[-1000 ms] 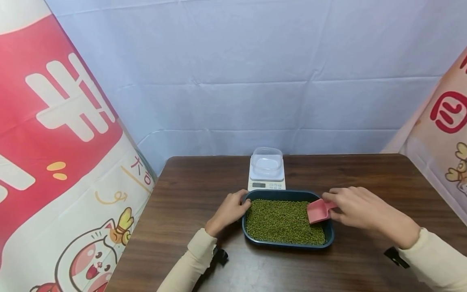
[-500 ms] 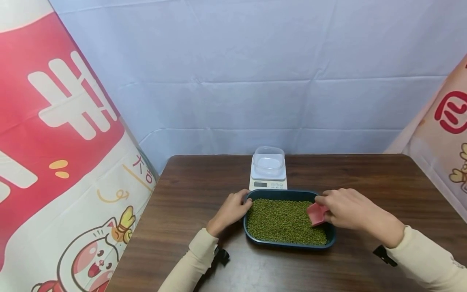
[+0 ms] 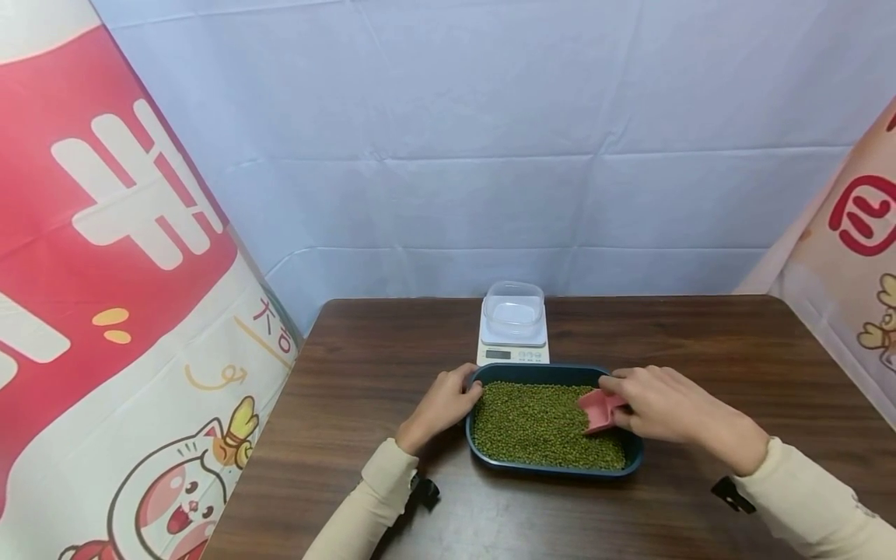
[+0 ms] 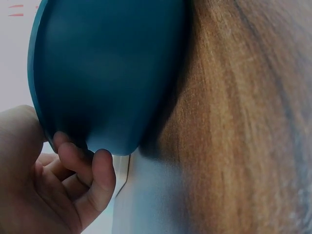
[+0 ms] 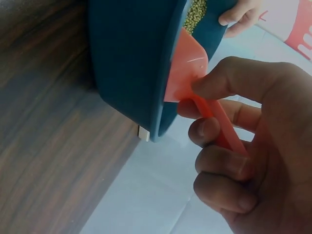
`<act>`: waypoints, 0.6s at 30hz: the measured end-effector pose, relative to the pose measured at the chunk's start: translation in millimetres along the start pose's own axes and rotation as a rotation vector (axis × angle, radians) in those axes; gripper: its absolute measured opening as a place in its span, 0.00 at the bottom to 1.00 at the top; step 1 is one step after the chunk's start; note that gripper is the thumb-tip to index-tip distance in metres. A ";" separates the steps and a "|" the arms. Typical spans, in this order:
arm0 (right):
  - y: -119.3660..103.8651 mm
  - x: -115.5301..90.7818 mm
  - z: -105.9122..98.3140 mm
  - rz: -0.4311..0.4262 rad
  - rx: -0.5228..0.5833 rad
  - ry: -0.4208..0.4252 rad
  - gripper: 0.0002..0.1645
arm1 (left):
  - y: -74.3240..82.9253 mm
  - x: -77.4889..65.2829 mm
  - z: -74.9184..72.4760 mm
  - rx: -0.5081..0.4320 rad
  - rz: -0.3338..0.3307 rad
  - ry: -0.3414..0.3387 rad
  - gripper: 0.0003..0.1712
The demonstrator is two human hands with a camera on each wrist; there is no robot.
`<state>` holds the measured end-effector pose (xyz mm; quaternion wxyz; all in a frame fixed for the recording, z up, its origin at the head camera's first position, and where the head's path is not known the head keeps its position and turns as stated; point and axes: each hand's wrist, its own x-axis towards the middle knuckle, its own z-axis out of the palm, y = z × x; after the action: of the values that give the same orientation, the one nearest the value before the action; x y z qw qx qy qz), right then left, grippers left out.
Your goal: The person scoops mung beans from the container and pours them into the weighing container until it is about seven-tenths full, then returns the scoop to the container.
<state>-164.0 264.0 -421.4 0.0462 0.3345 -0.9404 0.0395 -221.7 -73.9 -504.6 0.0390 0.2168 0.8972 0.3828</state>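
A dark blue tub filled with green mung beans stands on the table. My left hand grips the tub's left rim near its far corner; in the left wrist view the thumb and curled fingers hold the rim from both sides. My right hand holds a pink scoop by its handle, the fingers wrapped round it in the right wrist view. The scoop's front edge is down in the beans at the tub's right side, and a few beans lie at its lip.
Behind the tub stands a white kitchen scale with a clear plastic container on its plate. The brown wooden table ends at a pale cloth backdrop. Printed banners hang at the left and right.
My right hand has moved left and slightly down, tilting the scoop and pushing its edge into the beans. The left hand stays on the tub's rim.
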 end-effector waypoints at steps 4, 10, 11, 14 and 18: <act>0.8 1.7 3.1 -0.007 0.016 0.004 0.10 | -0.3 0.2 0.6 -0.006 -0.001 -0.003 0.16; -1.7 7.0 8.1 -0.009 0.037 0.005 0.11 | -1.9 0.4 1.2 -0.006 -0.001 0.002 0.16; -2.6 8.0 8.9 -0.011 0.041 0.004 0.11 | -2.1 0.3 1.3 -0.007 -0.001 0.002 0.16; -5.6 11.3 10.7 -0.016 0.055 -0.001 0.10 | -2.1 0.3 1.6 -0.005 -0.002 0.000 0.16; -9.3 16.3 12.2 -0.028 0.067 -0.005 0.10 | -1.2 0.6 1.6 -0.005 -0.004 -0.001 0.17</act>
<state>-171.5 245.3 -431.3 0.0331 0.3493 -0.9339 0.0692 -222.3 -73.4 -506.6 0.0408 0.2152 0.8967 0.3847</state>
